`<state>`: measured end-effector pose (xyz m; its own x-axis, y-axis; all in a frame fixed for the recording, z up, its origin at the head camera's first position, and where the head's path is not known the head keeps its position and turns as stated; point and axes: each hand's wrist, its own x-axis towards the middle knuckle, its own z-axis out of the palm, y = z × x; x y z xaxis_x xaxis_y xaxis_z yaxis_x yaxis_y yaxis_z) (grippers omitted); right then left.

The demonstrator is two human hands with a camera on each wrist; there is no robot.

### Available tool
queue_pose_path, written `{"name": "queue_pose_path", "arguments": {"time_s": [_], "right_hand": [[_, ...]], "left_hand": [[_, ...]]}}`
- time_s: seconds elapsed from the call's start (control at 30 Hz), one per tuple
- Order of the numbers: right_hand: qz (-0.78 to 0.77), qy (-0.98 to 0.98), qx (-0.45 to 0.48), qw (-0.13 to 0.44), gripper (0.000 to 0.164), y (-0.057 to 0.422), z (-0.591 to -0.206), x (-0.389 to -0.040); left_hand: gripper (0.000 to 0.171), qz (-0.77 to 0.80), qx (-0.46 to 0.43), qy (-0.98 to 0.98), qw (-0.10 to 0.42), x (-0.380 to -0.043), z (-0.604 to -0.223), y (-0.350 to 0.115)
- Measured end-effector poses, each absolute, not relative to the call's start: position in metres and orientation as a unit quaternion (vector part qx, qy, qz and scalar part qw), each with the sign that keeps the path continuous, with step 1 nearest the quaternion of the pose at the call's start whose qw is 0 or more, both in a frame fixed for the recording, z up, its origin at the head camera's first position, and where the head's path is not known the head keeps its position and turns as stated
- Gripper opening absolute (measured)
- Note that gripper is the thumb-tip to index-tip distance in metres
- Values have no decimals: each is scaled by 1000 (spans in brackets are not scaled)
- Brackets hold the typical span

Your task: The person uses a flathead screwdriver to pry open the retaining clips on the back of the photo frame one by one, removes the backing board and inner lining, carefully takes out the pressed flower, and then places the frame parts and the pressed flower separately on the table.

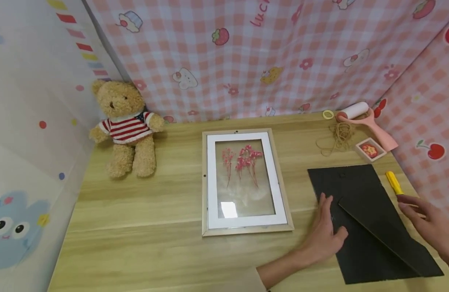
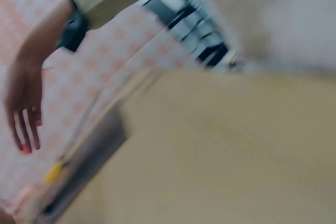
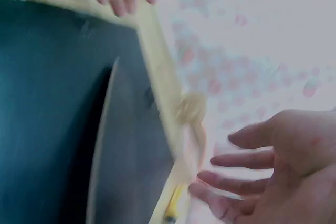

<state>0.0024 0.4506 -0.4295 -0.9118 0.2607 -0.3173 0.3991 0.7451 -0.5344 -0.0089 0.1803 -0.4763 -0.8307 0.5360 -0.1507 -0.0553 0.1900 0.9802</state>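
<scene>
A black frame backing board [image 1: 356, 182] with its stand flap [image 1: 381, 227] lies on the table at the right. My left hand [image 1: 324, 239] is at the board's left edge, fingers fairly straight and thumb apart; whether it touches the board I cannot tell. Beyond the board's right edge hovers my right hand [image 1: 429, 221], its fingers spread around nothing in the right wrist view [image 3: 283, 166]. Nearest to it lies a yellow-handled tool [image 1: 394, 182], its far end hidden. Left of the board is a wooden picture frame [image 1: 205, 182] with a white mat, glass and pink dried flowers [image 1: 248, 157].
A teddy bear [image 1: 127, 125] in a striped shirt sits at the back left. At the back right are twine [image 1: 342, 136], a pink-handled lint roller [image 1: 378, 127], a yellow ring of tape [image 1: 328, 114] and a small square box [image 1: 370, 150]. Checked cloth [image 1: 246, 61] hangs behind.
</scene>
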Motion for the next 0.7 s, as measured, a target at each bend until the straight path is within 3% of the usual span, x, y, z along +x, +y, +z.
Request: {"name": "queue_pose_path", "arguments": {"time_s": [0.17,0.33,0.5,0.6,0.7], "right_hand": [[-327,942,61,55,58,402,-408,-14],[-373,927,-26,23,58,358,-406,-42],[-446,893,-32,46,63,299,-434,-78],[-489,868,-37,75,66,268,-459,-96],[-529,844,-43,81,63,248,-474,-109]], "left_hand": [[71,607,244,736,175,-46,-455,114],[70,594,213,770,91,-83,-446,35],[72,518,172,838,10,-132,-492,-42],[73,491,143,860,-2,-151,-516,-77],[75,491,117,862,38,-148,-506,-95]]}}
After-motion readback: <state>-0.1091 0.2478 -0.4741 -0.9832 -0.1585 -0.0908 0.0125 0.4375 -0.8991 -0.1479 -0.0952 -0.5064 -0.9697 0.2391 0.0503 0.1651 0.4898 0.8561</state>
